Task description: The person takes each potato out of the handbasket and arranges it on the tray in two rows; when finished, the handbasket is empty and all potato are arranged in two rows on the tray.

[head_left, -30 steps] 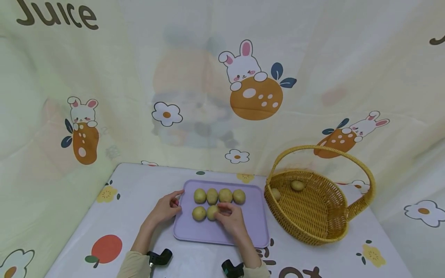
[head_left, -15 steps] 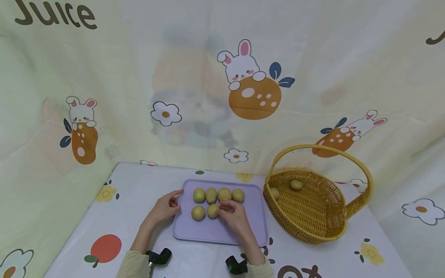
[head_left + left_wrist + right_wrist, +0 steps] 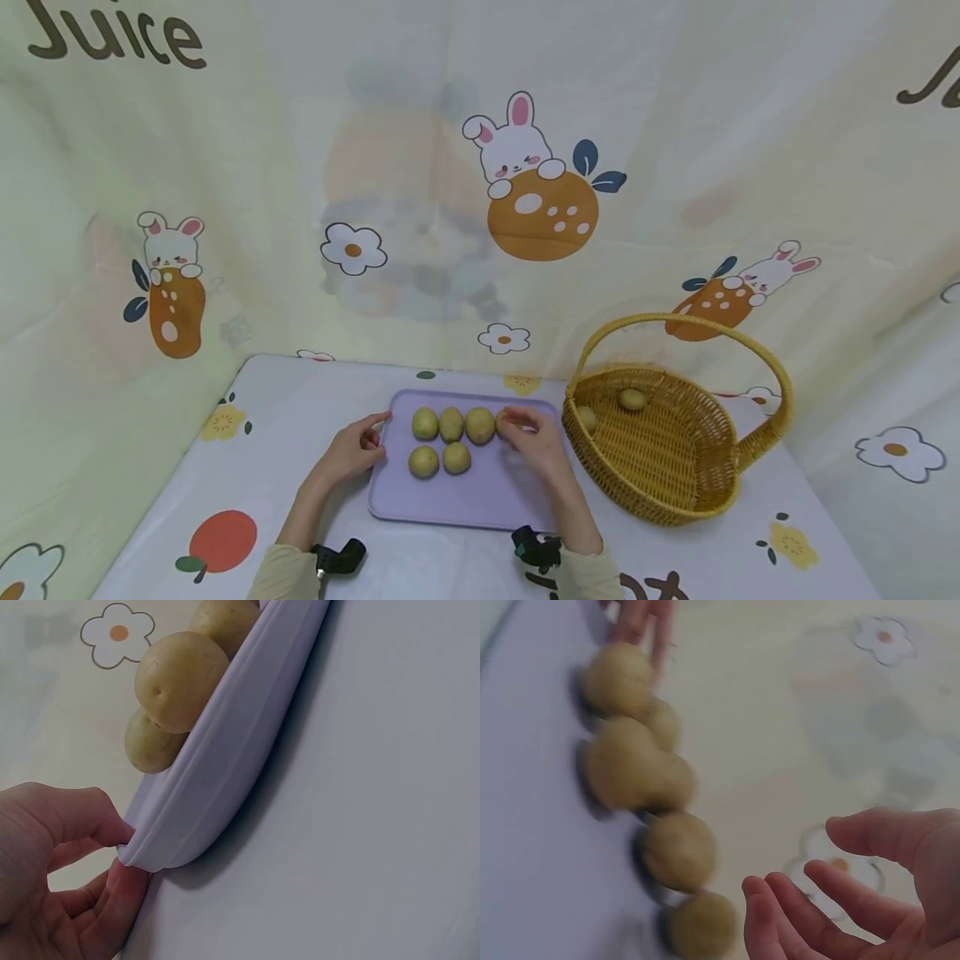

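Observation:
A lilac tray [image 3: 487, 502] on the table bears several yellowish potatoes in two rows. Two of them, a left potato [image 3: 423, 462] and a right potato [image 3: 456, 457], make up the nearer row. My left hand [image 3: 354, 450] pinches the tray's left rim; in the left wrist view the thumb of that hand [image 3: 52, 862] lies over the rim, with fingers beneath. Above the tray's right part, my right hand [image 3: 538, 442] partly hides the rightmost potato of the far row. The right wrist view shows this hand [image 3: 870, 907] with fingers spread from the thumb, nothing between them.
To the tray's right stands a wicker basket [image 3: 667, 467] with a tall arched handle [image 3: 682, 317]. Inside lie a potato [image 3: 632, 399] at the back and another potato [image 3: 587, 419] by the left wall. A printed cloth [image 3: 420, 150] hangs behind the table.
My right hand has let go of the right potato in the nearer row and moved right and back, to the far row's right end. The left hand stays at the tray's rim.

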Motion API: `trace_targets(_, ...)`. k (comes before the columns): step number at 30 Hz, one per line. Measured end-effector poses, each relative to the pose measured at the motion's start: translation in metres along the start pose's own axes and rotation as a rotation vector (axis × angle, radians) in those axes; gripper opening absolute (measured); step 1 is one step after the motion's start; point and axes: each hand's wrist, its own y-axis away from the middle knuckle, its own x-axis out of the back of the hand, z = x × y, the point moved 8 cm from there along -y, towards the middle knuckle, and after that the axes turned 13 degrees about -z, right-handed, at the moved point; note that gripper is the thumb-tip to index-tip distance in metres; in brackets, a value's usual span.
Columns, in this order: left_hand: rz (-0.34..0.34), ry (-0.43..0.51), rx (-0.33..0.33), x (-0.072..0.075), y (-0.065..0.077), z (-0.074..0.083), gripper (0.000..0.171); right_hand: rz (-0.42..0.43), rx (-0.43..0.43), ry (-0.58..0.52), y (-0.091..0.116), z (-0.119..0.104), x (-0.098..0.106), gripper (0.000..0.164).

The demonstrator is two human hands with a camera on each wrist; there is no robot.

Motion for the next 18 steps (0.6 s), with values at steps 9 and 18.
trace_targets(9, -0.007, -0.018, -0.007, 0.001, 0.003, 0.0, 0.061, 0.099, -0.054, -0.085, 0.0, -0.018, 0.06, 0.032)
trace_targets(18, -0.012, -0.001, 0.008, -0.001, 0.002, -0.002, 0.061, 0.174, -0.077, -0.042, 0.009, -0.012, 0.113, 0.039)
